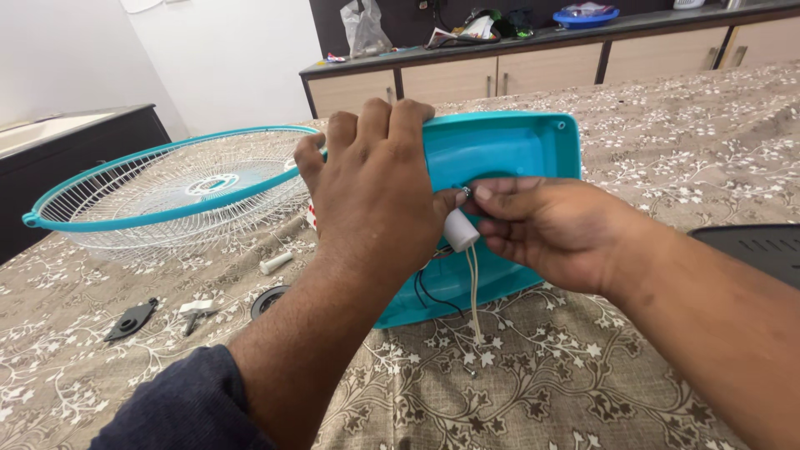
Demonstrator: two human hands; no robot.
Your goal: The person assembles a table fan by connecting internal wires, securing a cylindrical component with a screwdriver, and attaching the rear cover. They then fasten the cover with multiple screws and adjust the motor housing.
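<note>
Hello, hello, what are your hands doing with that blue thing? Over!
Left hand gripping the tilted teal plastic fan base. Right hand pinching a small white cylinder with wires inside it. Teal-rimmed wire fan grille lies beside, clear.

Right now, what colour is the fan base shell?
Teal fan base shell, clearest in the head view.

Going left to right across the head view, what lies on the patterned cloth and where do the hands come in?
Wire fan guard with teal rim → flat black bracket → small white peg → left hand gripping the teal fan base → white cylindrical capacitor → right hand pinching it → dark panel at the right edge.
</note>
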